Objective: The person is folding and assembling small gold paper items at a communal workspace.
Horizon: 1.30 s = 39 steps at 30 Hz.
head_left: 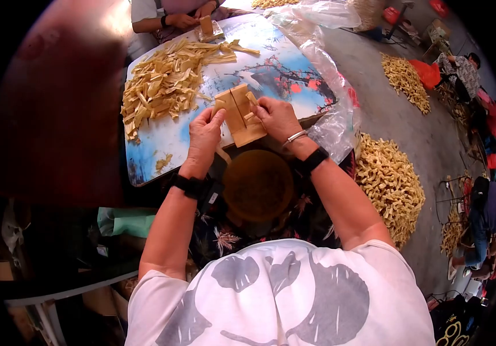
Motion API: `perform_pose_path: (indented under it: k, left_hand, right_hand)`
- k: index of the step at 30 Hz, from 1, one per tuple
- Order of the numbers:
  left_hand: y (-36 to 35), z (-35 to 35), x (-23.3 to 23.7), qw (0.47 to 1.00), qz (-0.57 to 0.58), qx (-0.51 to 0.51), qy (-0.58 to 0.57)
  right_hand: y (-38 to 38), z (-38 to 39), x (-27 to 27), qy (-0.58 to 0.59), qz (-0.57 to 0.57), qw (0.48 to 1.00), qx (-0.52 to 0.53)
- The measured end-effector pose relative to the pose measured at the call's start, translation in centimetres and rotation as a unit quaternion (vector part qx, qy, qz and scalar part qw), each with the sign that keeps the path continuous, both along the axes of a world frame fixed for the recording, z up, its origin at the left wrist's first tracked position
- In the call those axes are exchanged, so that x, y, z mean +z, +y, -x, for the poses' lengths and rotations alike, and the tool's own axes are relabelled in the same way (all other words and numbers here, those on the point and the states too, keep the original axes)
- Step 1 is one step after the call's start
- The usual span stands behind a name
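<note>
- We see a smooth wooden block (pixel 234 119).
- We find the tabletop (pixel 225 75) glossy.
- We see crinkled, glossy plastic sheeting (pixel 329 138).
- We note a shiny metal bracelet (pixel 297 136).

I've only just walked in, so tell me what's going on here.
A person works at a slotted wooden block by the near edge of a patterned table. Their right hand pinches a yellowish strip at the block's right side; their left hand is at its left edge, though exactly what it grips is unclear. A pile of flat strips lies on the table's left, and a heap of small twisted pieces sits off to the right. Across the table, another person's hands are near a second block.
</note>
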<state>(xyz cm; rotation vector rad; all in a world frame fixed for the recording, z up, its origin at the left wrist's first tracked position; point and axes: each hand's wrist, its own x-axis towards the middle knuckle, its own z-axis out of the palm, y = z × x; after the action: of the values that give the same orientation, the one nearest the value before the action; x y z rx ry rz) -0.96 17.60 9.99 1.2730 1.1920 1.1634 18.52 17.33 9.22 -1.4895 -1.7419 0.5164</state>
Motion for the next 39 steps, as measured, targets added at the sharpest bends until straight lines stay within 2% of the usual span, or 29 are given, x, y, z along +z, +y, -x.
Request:
perform_pose_path:
  k: [1,5,6,8,9,11,14,17,20,24,27,31,39]
  left_hand:
    - [-1.4,-0.3,1.3,0.997,0.039,-0.016,-0.066]
    - [-4.8,-0.3,2.5,0.974,0.071,-0.122,-0.178]
    - [-5.6,-0.6,2.9,0.973,0.069,-0.128,-0.181]
    - [-6.2,-0.8,2.5,0.983,0.054,-0.157,-0.081]
    - [-6.4,-0.7,2.3,0.984,0.045,-0.172,-0.031]
    - [-6.9,-0.4,2.1,0.984,0.055,-0.165,-0.033]
    - [-7.2,-0.4,1.9,0.987,0.065,-0.14,-0.047]
    - [-7.7,-0.6,1.7,0.988,0.069,-0.115,-0.078]
    - [-8.1,-0.8,1.3,0.99,0.053,-0.101,-0.081]
    - [-7.2,-1.0,1.9,0.987,0.058,-0.096,-0.114]
    - [-5.4,-1.0,2.0,0.988,0.047,-0.087,-0.115]
    - [-2.1,-1.6,1.9,0.995,0.014,-0.054,-0.087]
    - [1.6,-2.5,1.0,0.999,-0.049,0.001,-0.025]
  right_hand:
    - [-1.1,-0.2,0.6,0.03,0.019,0.999,0.02]
    - [-4.8,-0.6,0.5,0.126,0.126,0.977,0.12]
    - [-5.7,-0.6,0.3,0.143,0.153,0.968,0.14]
    - [-7.0,-0.3,-0.3,0.15,0.168,0.959,0.172]
    - [-7.6,-0.1,-0.4,0.208,0.199,0.941,0.179]
    - [-8.3,0.1,0.0,0.319,0.256,0.893,0.189]
    - [-8.8,-0.7,1.1,0.328,0.301,0.879,0.172]
    - [-9.0,-0.3,0.7,0.342,0.265,0.894,0.118]
    - [-9.3,0.7,1.0,0.265,0.196,0.934,0.134]
    - [-7.8,1.3,1.5,0.16,0.073,0.981,0.085]
    - [-5.7,1.6,2.5,0.035,-0.066,0.995,0.067]
    - [-1.9,1.7,2.1,-0.019,-0.136,0.988,0.07]
    - [2.0,1.8,1.6,-0.061,-0.138,0.987,0.045]
